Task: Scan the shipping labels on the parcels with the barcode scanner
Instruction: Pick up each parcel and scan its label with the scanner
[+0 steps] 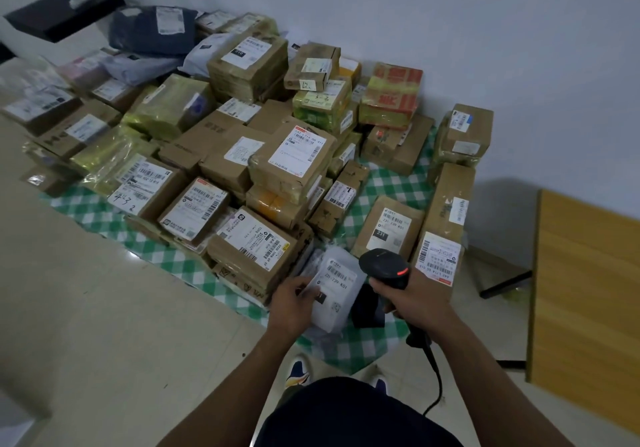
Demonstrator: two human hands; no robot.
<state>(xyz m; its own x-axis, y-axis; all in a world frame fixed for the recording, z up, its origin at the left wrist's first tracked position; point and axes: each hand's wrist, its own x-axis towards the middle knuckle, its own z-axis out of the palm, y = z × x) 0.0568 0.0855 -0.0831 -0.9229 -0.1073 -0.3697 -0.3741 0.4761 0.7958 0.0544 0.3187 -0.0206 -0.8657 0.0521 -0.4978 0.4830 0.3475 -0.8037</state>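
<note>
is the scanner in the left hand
No, the right hand grips the barcode scanner while the left hand holds the white parcel.

Floor (104, 308): pale glossy tiles.
Cloth (398, 183): green-and-white checks, spread on the Floor.
Wall (450, 30): plain white.
Black box (65, 11): flat, far left, beside the Wall.
Wooden surface (585, 290): at right.

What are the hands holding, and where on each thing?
Right hand grips the barcode scanner by its handle; left hand holds the white parcel at its left edge.
</note>
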